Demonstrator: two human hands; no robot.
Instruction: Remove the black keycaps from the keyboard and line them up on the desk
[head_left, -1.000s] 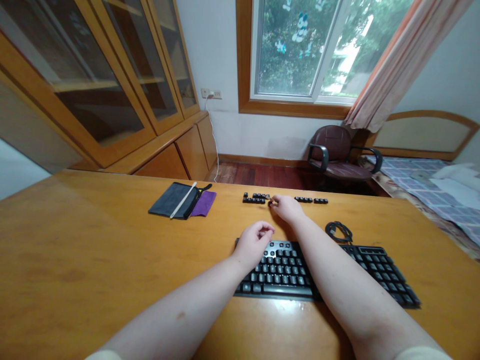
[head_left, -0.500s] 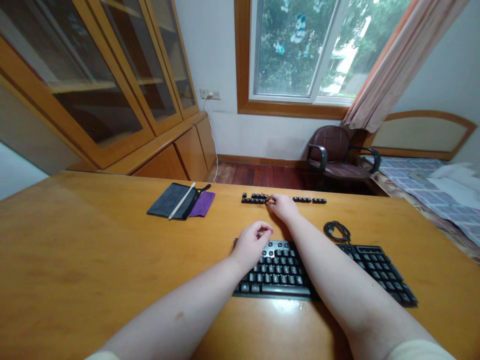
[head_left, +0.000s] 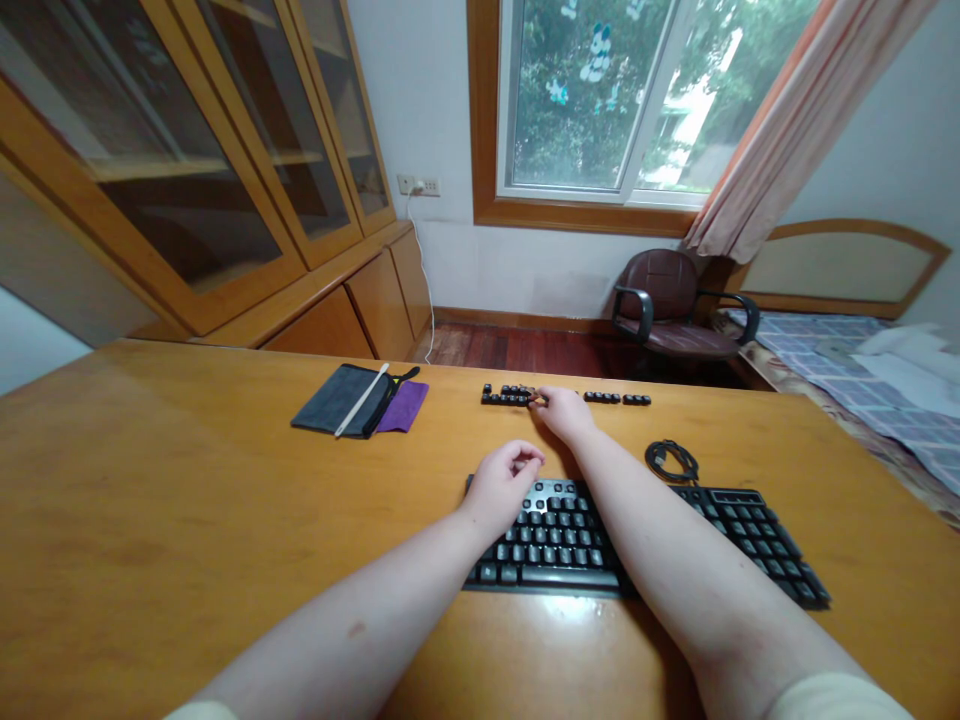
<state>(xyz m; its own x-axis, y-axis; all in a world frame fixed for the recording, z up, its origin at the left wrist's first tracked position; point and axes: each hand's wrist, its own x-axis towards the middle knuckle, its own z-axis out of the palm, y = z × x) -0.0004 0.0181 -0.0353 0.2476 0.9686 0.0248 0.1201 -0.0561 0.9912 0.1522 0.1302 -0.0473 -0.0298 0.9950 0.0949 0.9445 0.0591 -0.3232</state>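
A black keyboard (head_left: pixel 570 577) lies on the desk, with some upper-left key positions bare of caps. My left hand (head_left: pixel 504 488) hovers over its upper-left corner, thumb and forefinger curled together in a pinch; anything between the tips is too small to make out. Farther off, my right hand (head_left: pixel 566 415) reaches to loose black keycaps (head_left: pixel 510 399) lined up near the desk's far edge. Its fingers are closed at the right end of the left group, seemingly on a keycap. More keycaps (head_left: pixel 602 398) lie to the right of that hand. My right forearm covers part of the keyboard.
A coiled black cable (head_left: pixel 672 461) rests behind the keyboard. At the left on the desk (head_left: pixel 187 480) are a dark grey pouch (head_left: pixel 330 400), a pale thin stick (head_left: pixel 361 401) on it, and a purple cloth (head_left: pixel 405 407). An armchair (head_left: pixel 664 300) stands beyond the desk.
Both hands hold almost the same places and poses. The whole view has shifted very slightly.
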